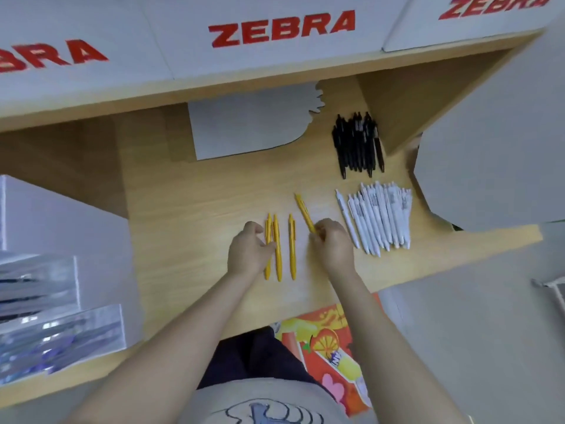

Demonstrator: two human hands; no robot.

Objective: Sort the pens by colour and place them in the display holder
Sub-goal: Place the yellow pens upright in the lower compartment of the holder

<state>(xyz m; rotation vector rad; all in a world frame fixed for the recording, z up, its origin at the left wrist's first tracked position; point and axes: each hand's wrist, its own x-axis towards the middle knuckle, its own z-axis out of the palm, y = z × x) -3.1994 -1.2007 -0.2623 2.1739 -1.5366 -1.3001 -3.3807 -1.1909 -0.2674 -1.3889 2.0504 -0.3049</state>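
Three yellow pens [292, 246] lie side by side on the wooden desk [195, 228]. My left hand [248, 250] rests on the leftmost two, fingers touching them. My right hand [331, 240] pinches the lower end of a fourth yellow pen [304, 211], which tilts up and to the left. A pile of white pens [379, 217] lies to the right of my right hand. Behind it sits a bundle of black pens [357, 143]. A clear acrylic display holder [58, 332] stands at the desk's left edge, with blurred dark and blue pens inside.
A grey blanked-out patch [244, 127] covers the back of the desk under a shelf. White panels with red ZEBRA lettering [281, 29] line the top. A colourful orange printed bag or box [333, 347] sits below the desk's front edge.
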